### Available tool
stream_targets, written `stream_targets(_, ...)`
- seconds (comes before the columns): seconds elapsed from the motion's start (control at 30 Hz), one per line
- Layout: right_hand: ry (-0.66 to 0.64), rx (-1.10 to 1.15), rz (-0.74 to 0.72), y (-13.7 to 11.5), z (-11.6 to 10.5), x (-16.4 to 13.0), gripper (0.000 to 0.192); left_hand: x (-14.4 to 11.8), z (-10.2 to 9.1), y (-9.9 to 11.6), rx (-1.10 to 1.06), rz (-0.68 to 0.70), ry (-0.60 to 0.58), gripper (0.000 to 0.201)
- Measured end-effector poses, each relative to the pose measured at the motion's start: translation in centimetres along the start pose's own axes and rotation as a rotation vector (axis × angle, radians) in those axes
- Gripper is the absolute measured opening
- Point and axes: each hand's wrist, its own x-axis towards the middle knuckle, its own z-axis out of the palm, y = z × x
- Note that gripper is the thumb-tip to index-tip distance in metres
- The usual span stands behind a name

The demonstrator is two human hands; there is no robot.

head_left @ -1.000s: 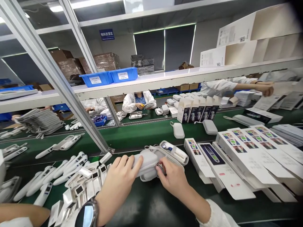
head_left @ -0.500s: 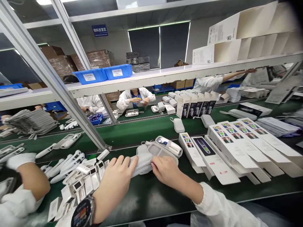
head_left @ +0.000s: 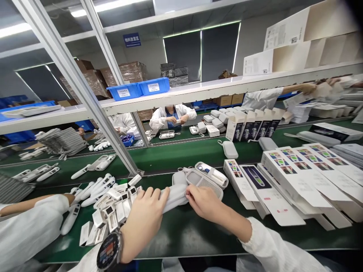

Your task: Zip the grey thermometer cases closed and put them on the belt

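A closed light-grey zip case [head_left: 176, 193] is held above the bench by my left hand [head_left: 149, 217], its fingers wrapped over the far side. At the case's right end, my right hand [head_left: 206, 203] pinches a small zipper pull between thumb and fingertips. Just behind lies an open grey case [head_left: 205, 186] with a mesh pocket, and a white device [head_left: 212, 173] sits in its far half. Another grey case [head_left: 178, 178] is partly hidden behind the held one. Small white boxes [head_left: 121, 207] lie in a heap left of my left hand.
White printed cartons [head_left: 286, 185] lie flat to the right. Several white handheld devices [head_left: 99, 187] are piled at left, near a co-worker's sleeve [head_left: 42, 219]. A metal post [head_left: 113, 132] and an overhead shelf [head_left: 198, 92] stand ahead. Across the green belt [head_left: 176, 156] another person [head_left: 172, 115] works.
The view has shifted left, so things appear further right. My right hand stays pinched at the case's end. The co-worker's arm at left has reached forward to the white devices.
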Motion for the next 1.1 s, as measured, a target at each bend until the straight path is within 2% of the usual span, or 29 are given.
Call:
stream_targets(0.1, -0.054, -0.085, -0.098, 0.2, -1.0, 0.2, 0.015, -0.4, -0.2, 0.0, -0.037, 0.011, -0.015, 0.059)
stream_targets(0.2, -0.161, -0.146, -0.169, 0.3, -2.2, 0.5, 0.012, -0.4, -0.3, 0.0, -0.051, 0.027, -0.038, 0.059)
stream_targets(0.3, -0.283, -0.011, -0.162, 0.8, -3.1, 0.6, 0.011, -0.4, -0.3, -0.2, -0.1, 0.052, -0.08, 0.058)
stream_targets(0.4, -0.396, 0.368, -0.058, 1.9, -3.6, 0.3, 0.021, -0.6, -0.8, -0.9, -0.24, 0.065, -0.095, 0.052)
stream_targets(0.5, -0.413, 0.779, 0.091, 3.2, -2.8, -0.4, 0.029, -0.9, -1.8, -2.2, -0.481, 0.075, -0.066, 0.05)
stream_targets(0.6, -0.416, 1.208, 0.217, 3.2, 0.0, -1.3, 0.039, -1.1, -1.8, -3.6, -0.759, 0.094, -0.026, 0.05)
stream_targets(0.7, -0.389, 1.665, 0.362, 1.1, 4.2, -1.8, 0.047, -0.6, 0.3, -3.5, -1.046, 0.043, 0.012, 0.053)
stream_targets(0.77, -0.368, 1.833, 0.407, -1.0, 6.7, -1.8, 0.047, 0.0, 2.9, -2.3, -1.31, -0.039, 0.086, 0.056)
stream_targets(0.8, -0.366, 1.893, 0.415, -2.1, 7.8, -1.7, 0.044, 0.4, 4.3, -1.4, -1.459, -0.12, 0.174, 0.057)
stream_targets(0.9, -0.25, 2.03, 0.52, -4.3, 9.7, -1.1, 0.035, 2.2, 7.9, 1.9, -1.837, -0.522, 0.522, 0.047)
stream_targets(1.0, -0.142, 1.998, 0.717, -4.7, 10.3, -0.3, 0.029, 4.2, 9.6, 5.1, -2.144, -0.896, 0.772, 0.042)
stream_targets(1.03, -0.152, 1.97, 0.764, -4.5, 10.3, -0.2, 0.027, 4.8, 9.9, 5.8, -2.201, -0.96, 0.841, 0.041)
stream_targets(1.1, -0.19, 1.942, 0.821, -3.7, 10.0, 0.0, 0.028, 5.4, 10.1, 6.8, -2.261, -0.973, 0.935, 0.041)
